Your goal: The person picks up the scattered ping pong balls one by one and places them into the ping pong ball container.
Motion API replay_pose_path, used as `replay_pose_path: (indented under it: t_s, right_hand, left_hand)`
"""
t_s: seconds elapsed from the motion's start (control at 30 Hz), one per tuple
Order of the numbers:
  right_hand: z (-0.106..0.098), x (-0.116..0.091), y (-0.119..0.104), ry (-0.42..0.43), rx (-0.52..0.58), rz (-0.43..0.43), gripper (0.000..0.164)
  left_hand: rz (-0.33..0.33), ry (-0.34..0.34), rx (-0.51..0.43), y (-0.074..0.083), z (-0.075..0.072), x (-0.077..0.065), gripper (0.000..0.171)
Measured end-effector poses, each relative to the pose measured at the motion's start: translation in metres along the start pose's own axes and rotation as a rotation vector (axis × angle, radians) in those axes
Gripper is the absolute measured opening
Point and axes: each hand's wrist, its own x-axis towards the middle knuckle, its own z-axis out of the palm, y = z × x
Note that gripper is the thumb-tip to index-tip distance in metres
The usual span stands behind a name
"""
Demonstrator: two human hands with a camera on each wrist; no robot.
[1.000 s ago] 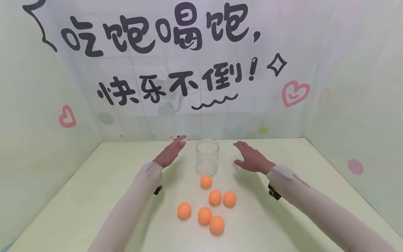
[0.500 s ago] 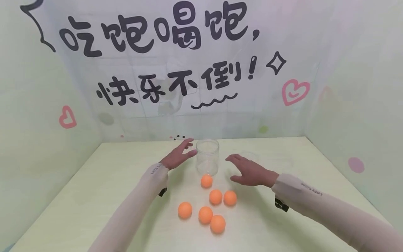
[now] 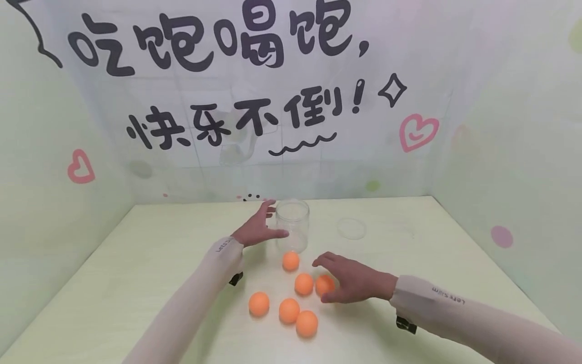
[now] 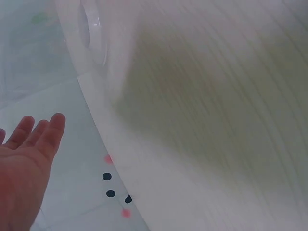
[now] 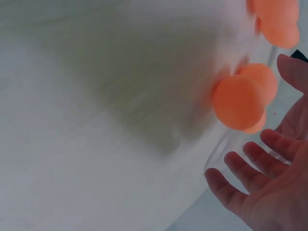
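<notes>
A clear jar (image 3: 292,227) stands upright near the back of the table. Beside its left side is my left hand (image 3: 259,226), its fingers and thumb spread apart; the thumb overlaps the jar's front in the head view, and contact cannot be told. In the left wrist view the jar (image 4: 94,31) shows only in part, above the left hand (image 4: 24,168). My right hand (image 3: 356,279) hovers with fingers apart above the table, its thumb overlapping an orange ball (image 3: 324,285). The right wrist view shows the right hand (image 5: 269,178) holding nothing, below a bunched orange ball (image 5: 238,102).
Several more orange balls lie in front of the jar, the nearest ball to it (image 3: 291,261) almost at its base. A clear round lid (image 3: 351,228) lies flat to the jar's right. Printed sheets wall the table's (image 3: 150,273) back and sides.
My left hand has moved right, up to the jar. The right hand has come down and nearer toward the balls, bringing the clear lid into sight. The head view has shifted slightly.
</notes>
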Motion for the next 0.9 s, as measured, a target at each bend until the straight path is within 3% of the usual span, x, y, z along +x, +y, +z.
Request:
replay_pose_path:
  t_s: [0.17,0.43,0.9]
  right_hand:
    - [0.009,-0.005,-0.005,0.026,-0.016,-0.021,0.057]
    - [0.021,-0.006,-0.007,0.119,-0.136,-0.045,0.050]
    - [0.024,-0.002,-0.007,0.104,-0.187,-0.007,0.026]
  left_hand:
    - [-0.014,-0.010,-0.007,0.003,0.001,0.001,0.098]
    - [-0.007,-0.056,-0.020,0.003,0.004,0.005,0.096]
    - [-0.013,-0.054,-0.041,0.001,0.016,0.016,0.096]
